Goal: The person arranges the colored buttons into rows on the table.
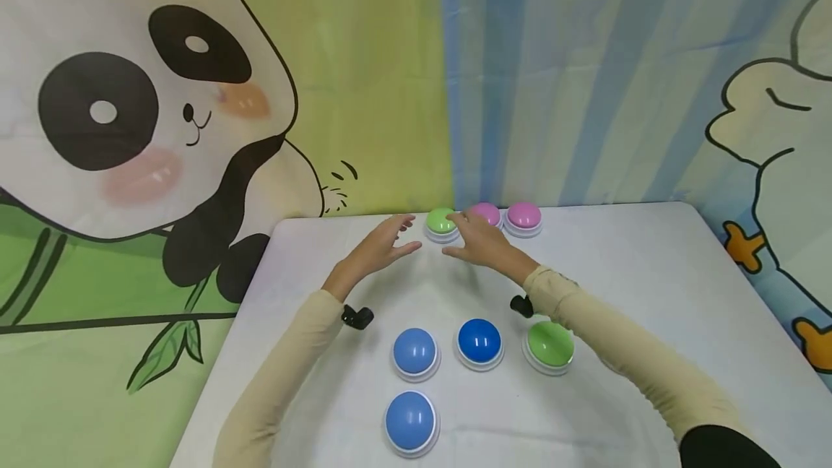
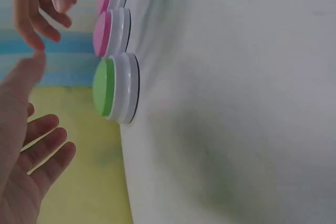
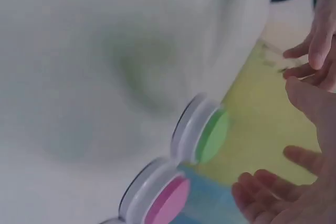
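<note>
Toward the far edge of the table, my left hand (image 1: 380, 248) is held above the surface with nothing in its fingers. Facing it, my right hand (image 1: 482, 243) also holds nothing, its fingers loosely spread. Closest to both is a round green push button (image 1: 441, 221) on a white base, just beyond the gap between the hands. Beside it stand a pink button (image 1: 487, 212), partly covered by my right hand, and a second pink button (image 1: 523, 216). In the left wrist view, the green button (image 2: 104, 87) appears apart from the fingers. The right wrist view shows a pink button (image 3: 168, 201) untouched.
Nearer on the white table (image 1: 624, 258) are a light blue button (image 1: 414, 351), a dark blue button (image 1: 479, 341), a larger green button (image 1: 550, 344) under the right forearm, and another blue button (image 1: 410, 421) in front. A panda-printed curtain (image 1: 377, 92) hangs behind the table.
</note>
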A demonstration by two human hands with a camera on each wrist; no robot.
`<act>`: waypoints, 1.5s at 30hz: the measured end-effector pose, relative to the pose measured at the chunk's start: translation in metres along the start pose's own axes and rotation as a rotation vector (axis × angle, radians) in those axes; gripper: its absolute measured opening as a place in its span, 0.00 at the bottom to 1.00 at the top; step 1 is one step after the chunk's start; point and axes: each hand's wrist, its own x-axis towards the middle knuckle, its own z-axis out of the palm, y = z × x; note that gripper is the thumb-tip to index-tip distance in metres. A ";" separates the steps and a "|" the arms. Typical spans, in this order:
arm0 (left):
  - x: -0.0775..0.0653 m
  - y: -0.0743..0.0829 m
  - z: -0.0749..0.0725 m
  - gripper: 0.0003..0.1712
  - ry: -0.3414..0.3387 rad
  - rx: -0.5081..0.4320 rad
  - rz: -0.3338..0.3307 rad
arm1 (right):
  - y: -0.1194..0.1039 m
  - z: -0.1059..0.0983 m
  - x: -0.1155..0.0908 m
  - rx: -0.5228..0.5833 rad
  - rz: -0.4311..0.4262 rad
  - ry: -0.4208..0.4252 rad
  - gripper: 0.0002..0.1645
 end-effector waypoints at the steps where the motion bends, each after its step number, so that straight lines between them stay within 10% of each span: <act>1: 0.011 -0.003 0.002 0.36 -0.015 0.001 0.000 | 0.006 0.001 0.009 -0.036 -0.020 0.020 0.41; 7: 0.058 -0.016 0.020 0.39 -0.127 -0.062 -0.039 | 0.034 0.011 0.045 -0.168 -0.051 0.019 0.42; 15: 0.078 -0.025 0.045 0.40 -0.165 -0.117 -0.142 | 0.046 0.032 0.063 -0.086 -0.012 -0.090 0.39; 32: 0.071 -0.034 0.056 0.39 -0.091 -0.110 -0.142 | 0.043 0.052 0.067 0.005 0.015 -0.075 0.42; 45: 0.057 -0.022 0.028 0.38 0.003 -0.268 0.001 | 0.046 0.021 0.049 0.255 -0.038 -0.011 0.46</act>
